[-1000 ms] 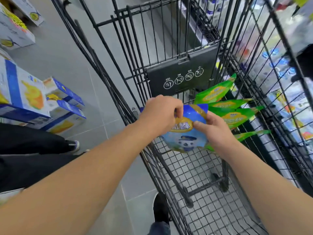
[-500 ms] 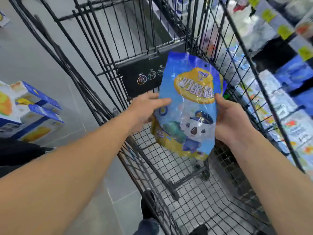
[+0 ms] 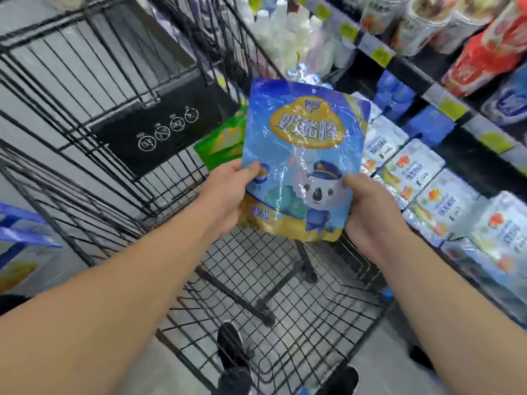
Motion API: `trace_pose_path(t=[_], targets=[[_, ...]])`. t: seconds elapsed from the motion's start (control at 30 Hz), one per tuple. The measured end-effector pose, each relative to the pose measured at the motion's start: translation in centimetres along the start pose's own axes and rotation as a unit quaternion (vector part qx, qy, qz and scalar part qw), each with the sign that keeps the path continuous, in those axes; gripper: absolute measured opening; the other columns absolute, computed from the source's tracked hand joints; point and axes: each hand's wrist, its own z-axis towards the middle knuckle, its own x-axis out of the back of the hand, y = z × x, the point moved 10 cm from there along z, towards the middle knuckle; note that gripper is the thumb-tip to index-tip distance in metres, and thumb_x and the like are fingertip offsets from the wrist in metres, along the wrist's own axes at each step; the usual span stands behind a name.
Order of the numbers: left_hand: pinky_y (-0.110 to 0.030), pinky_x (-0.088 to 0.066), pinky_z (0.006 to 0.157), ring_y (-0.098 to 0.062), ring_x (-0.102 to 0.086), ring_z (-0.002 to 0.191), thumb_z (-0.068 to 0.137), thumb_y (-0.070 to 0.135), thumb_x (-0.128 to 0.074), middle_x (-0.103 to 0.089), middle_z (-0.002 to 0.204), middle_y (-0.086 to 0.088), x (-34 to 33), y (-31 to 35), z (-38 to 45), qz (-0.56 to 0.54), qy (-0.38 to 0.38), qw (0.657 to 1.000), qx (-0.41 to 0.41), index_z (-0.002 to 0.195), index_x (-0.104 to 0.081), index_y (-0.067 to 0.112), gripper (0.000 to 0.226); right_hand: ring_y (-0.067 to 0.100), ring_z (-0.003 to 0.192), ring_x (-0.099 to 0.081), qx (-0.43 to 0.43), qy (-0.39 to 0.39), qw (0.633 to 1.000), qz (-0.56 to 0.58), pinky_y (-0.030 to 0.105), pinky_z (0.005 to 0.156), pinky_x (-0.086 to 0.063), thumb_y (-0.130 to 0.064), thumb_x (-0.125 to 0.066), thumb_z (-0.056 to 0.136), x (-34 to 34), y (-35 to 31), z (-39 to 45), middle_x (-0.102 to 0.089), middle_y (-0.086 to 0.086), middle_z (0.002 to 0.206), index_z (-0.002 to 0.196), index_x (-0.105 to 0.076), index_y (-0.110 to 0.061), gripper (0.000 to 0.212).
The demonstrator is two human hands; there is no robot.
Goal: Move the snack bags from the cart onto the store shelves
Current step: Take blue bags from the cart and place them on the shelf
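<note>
A blue snack bag [image 3: 302, 143] with a koala in a cap printed on it stands upright above the black wire cart [image 3: 256, 280]. My left hand [image 3: 228, 195] pinches its lower left edge, thumb on the front. Gripping the lower right edge is my right hand [image 3: 368, 209]. Behind the blue bag, a green snack bag [image 3: 222, 141] lies in the cart, mostly hidden. The store shelves [image 3: 450, 106] run along the right.
White and blue packs [image 3: 427, 195] fill the lower shelf on the right; red packs [image 3: 484, 49] and white bottles [image 3: 288, 32] sit higher up. Blue and yellow boxes [image 3: 20, 246] stand on the floor at the left. The cart's black flap [image 3: 154, 129] stands behind the bag.
The blue bag has been lifted out of the cart, turned upright and carried toward the shelves on the right. My left hand went from touching its edge to pinching it.
</note>
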Motion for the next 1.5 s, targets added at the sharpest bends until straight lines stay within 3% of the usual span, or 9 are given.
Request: trace_pose_path(t=[0.07,0.2,0.43,0.6,0.77,0.87,1.07,1.27,1.5], targets=[[-0.038,-0.057,0.070,-0.018,-0.069,0.071,0.101,0.014,-0.048,-0.075,0.079,0.000,-5.0,-0.5,-0.7,0.008,-0.017,1.000,-0.007,0.090,-0.065,0.015,0.020,0.021,0.076,-0.070,0.033,0.055,0.998,0.000,0.027,0.062,-0.057,-0.009,-0.055,0.097,5.4,-1.7,-1.4,-0.073,0.007,0.087,0.090,-0.066,-0.008,0.013],[-0.027,-0.055,0.050,-0.011,-0.068,0.057,0.101,0.014,-0.050,-0.073,0.066,0.006,-14.2,-2.2,-2.1,0.034,-0.059,0.998,-0.013,0.085,-0.063,0.017,0.021,0.016,0.061,-0.063,0.081,0.121,0.989,0.013,0.021,0.048,-0.049,-0.007,-0.058,0.095,14.7,-5.0,-3.6,-0.068,0.001,0.070,0.078,-0.060,-0.013,0.018],[-0.030,-0.058,0.065,-0.011,-0.069,0.062,0.100,0.011,-0.051,-0.074,0.070,0.006,-28.6,-6.1,-4.0,0.092,-0.097,0.990,-0.035,0.089,-0.067,0.015,0.019,0.017,0.065,-0.055,0.129,0.218,0.964,-0.076,0.031,0.060,-0.044,-0.025,-0.073,0.084,30.2,-8.7,-7.1,-0.059,0.003,0.066,0.064,-0.059,-0.013,0.027],[-0.024,-0.054,0.052,-0.010,-0.069,0.062,0.100,0.012,-0.052,-0.073,0.076,0.003,-38.2,-9.6,-5.0,0.132,-0.120,0.983,-0.040,0.090,-0.066,0.016,0.017,0.019,0.070,-0.048,0.123,0.259,0.951,-0.117,0.044,0.062,-0.045,-0.047,-0.067,0.068,40.5,-10.0,-9.3,-0.052,0.008,0.072,0.074,-0.055,-0.004,0.045],[-0.030,-0.058,0.067,-0.017,-0.070,0.074,0.099,0.011,-0.053,-0.074,0.079,0.000,-48.7,-12.2,-7.0,0.180,-0.161,0.970,-0.038,0.086,-0.067,0.015,0.020,0.020,0.069,-0.047,0.119,0.312,0.940,-0.069,0.040,0.065,-0.041,-0.039,-0.063,0.071,50.1,-11.1,-11.4,-0.052,0.009,0.072,0.073,-0.055,-0.001,0.039],[-0.043,-0.056,0.078,-0.025,-0.069,0.083,0.098,0.013,-0.055,-0.074,0.088,-0.006,-52.3,-13.0,-6.8,0.196,-0.174,0.964,-0.042,0.084,-0.069,0.017,0.019,0.018,0.069,-0.046,0.136,0.334,0.930,-0.065,0.038,0.067,-0.040,-0.040,-0.065,0.073,53.2,-12.1,-12.0,-0.054,0.006,0.072,0.075,-0.056,-0.003,0.037],[-0.027,-0.052,0.055,-0.016,-0.068,0.064,0.095,0.014,-0.057,-0.074,0.074,0.001,-58.7,-13.9,-6.3,0.211,-0.198,0.956,-0.053,0.078,-0.068,0.018,0.020,0.020,0.072,-0.054,0.170,0.393,0.901,-0.071,0.059,0.078,-0.053,-0.037,-0.066,0.076,58.0,-15.3,-13.4,-0.068,0.017,0.083,0.082,-0.067,-0.014,0.025],[-0.034,-0.045,0.055,-0.024,-0.062,0.070,0.088,0.018,-0.059,-0.071,0.083,-0.007,-63.5,-11.3,-5.0,0.223,-0.219,0.943,-0.113,0.083,-0.069,0.012,0.012,0.016,0.067,-0.045,0.234,0.439,0.856,-0.142,0.035,0.063,-0.041,-0.026,-0.064,0.085,60.2,-21.1,-13.3,-0.059,0.005,0.068,0.075,-0.068,-0.013,0.017],[-0.034,-0.051,0.065,-0.021,-0.058,0.065,0.081,0.036,-0.057,-0.064,0.063,0.003,-67.7,-7.1,-3.7,0.360,-0.178,0.878,-0.260,0.068,-0.066,0.014,0.027,0.027,0.058,-0.060,0.229,0.494,0.835,-0.078,0.057,0.071,-0.057,-0.021,-0.059,0.079,62.6,-23.1,-11.2,-0.060,-0.006,0.052,0.055,-0.066,-0.028,0.026]])
